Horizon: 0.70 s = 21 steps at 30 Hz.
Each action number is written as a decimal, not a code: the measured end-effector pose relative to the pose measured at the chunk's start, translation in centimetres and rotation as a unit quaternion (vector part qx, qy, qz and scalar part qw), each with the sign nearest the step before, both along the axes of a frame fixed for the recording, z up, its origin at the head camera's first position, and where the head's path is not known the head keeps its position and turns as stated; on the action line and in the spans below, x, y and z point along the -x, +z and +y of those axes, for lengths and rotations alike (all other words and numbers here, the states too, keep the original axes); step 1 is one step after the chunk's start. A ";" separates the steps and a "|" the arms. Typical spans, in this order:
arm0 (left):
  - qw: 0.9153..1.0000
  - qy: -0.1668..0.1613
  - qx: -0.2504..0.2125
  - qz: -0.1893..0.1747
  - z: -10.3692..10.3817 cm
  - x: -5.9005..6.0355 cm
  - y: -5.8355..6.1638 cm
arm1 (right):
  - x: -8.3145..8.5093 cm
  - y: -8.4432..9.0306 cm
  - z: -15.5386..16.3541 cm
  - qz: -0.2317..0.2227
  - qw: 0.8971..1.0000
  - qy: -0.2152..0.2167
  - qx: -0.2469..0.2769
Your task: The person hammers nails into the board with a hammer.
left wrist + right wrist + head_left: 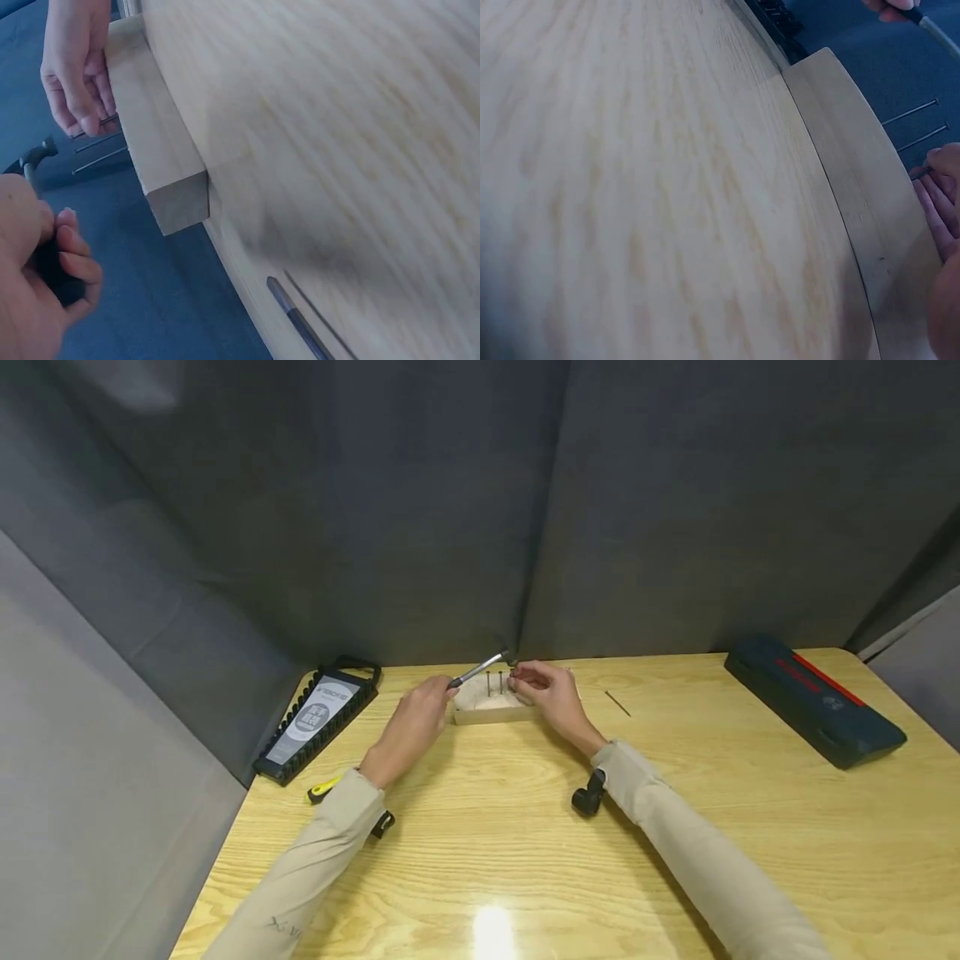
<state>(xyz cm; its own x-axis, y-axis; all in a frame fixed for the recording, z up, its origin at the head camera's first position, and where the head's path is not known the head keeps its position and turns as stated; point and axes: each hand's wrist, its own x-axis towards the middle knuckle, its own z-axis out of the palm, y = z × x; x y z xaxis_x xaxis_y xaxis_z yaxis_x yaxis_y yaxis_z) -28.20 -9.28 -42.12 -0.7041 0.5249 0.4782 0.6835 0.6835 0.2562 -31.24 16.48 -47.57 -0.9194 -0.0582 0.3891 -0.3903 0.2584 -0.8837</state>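
Note:
A hammer (477,670) with a dark grip and metal shaft is held in my left hand (417,718); its head (39,152) hangs over a wooden block (495,716). Two nails (922,137) stand upright in the block's top. Beside them, my right hand (552,695) pinches a third nail (109,120) between thumb and fingers, its point down at the block. Whether that nail is sunk into the wood is hidden by the fingers. In the left wrist view, the left fingers (79,262) curl round the hammer's grip.
A loose nail (618,702) lies on the table (480,827) right of the block. At the left is a black wrench rack (315,718), with a yellow and black tool (324,788) near the left sleeve. A dark case (813,700) with a red strip sits at the right. Dark curtain hangs behind.

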 end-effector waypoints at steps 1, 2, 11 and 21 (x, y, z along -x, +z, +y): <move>1.000 -0.003 0.008 -0.008 0.0 0.0 0.1 | -0.1 0.0 0.0 -0.002 1.000 0.000 0.001; 1.000 -0.005 0.016 -0.013 0.0 0.0 0.2 | -0.1 -0.1 -0.1 -0.003 1.000 -0.001 0.003; 0.994 -0.007 -0.113 0.012 0.0 0.1 2.9 | -0.2 -0.5 -0.1 -0.002 1.000 0.006 0.021; 1.000 0.009 -0.005 -0.030 0.6 -0.3 1.4 | 0.0 -0.3 0.1 0.005 0.999 0.007 0.034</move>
<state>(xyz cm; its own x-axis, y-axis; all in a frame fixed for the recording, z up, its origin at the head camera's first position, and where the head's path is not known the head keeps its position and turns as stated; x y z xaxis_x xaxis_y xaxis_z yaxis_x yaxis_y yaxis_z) -27.90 -8.70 -40.73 -0.7406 0.5078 0.4401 0.6547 0.6929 0.3022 -31.28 16.61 -47.91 -0.9144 -0.0434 0.4024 -0.4029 0.1929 -0.8947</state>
